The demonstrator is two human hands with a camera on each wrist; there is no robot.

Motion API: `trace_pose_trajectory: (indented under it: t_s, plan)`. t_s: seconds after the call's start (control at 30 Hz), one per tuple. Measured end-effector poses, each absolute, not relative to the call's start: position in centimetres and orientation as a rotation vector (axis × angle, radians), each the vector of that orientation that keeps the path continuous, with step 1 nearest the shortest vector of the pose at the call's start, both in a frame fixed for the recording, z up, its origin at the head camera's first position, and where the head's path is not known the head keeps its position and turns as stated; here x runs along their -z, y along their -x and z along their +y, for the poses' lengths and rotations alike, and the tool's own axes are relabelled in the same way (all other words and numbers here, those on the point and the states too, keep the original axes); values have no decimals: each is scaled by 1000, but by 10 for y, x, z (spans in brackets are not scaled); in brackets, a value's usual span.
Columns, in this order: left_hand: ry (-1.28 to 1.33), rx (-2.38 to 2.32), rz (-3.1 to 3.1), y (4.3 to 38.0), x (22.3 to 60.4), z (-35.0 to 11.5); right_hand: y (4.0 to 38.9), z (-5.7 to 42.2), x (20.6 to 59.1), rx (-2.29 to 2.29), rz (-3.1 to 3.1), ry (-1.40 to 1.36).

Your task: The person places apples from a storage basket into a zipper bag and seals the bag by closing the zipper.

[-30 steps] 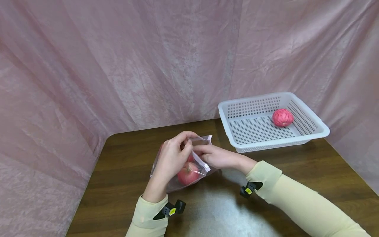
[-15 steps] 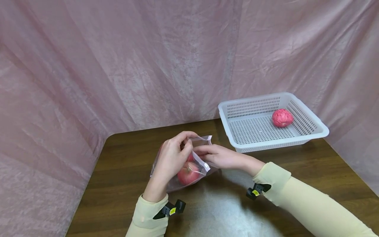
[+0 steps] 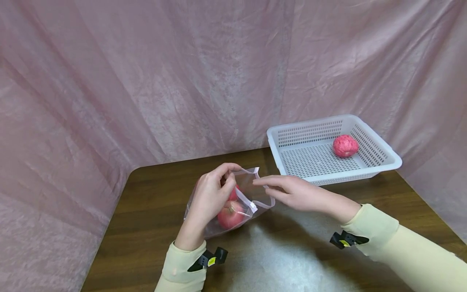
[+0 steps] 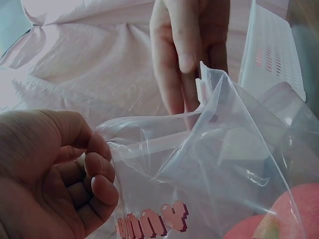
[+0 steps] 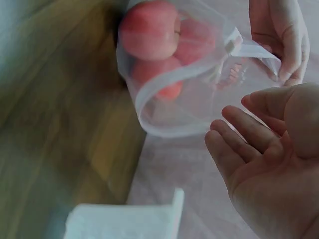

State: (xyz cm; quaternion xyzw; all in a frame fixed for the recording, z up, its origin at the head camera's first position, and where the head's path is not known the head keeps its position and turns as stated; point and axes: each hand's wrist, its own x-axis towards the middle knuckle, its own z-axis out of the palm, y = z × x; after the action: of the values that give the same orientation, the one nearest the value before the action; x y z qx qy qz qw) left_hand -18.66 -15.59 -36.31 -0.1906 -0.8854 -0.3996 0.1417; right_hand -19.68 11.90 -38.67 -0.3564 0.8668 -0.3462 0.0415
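A clear zip bag [image 3: 255, 192] with a white slider lies on the table, its mouth spread toward the right. Inside it are red apples [image 3: 230, 215]; the right wrist view shows three apples [image 5: 149, 31] through the plastic. My left hand [image 3: 212, 192] pinches the bag's rim between thumb and fingers; pink lettering shows on the plastic [image 4: 154, 221] below that hand. Just outside the mouth, my right hand [image 3: 297, 192] has its fingers extended with nothing in them, seen palm-on in the right wrist view [image 5: 271, 154].
A white perforated basket [image 3: 328, 177] stands at the back right of the wooden table [image 3: 146, 219]. One red apple [image 3: 345, 146] sits in it toward its right side. A pink curtain [image 3: 204, 81] hangs behind the table.
My right hand has drawn back out of the bag's mouth to the right, and its fingers have straightened. The left hand keeps its grip on the rim; the apples stay in the bag.
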Motion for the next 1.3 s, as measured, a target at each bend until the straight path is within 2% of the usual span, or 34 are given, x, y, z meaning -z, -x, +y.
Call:
trace_pose_trajectory:
  t_s: [0.8, 1.1, 1.3]
  plan:
    - [530, 1151, -2562, 188, 365, -157, 210, 175, 382, 671, 3067, 1318]
    - [515, 1159, -2581, 187, 365, -158, 223, 196, 380, 529, 3105, 1144]
    - [525, 1160, -2578, 187, 365, -158, 233, 212, 383, 436, 3184, 1125]
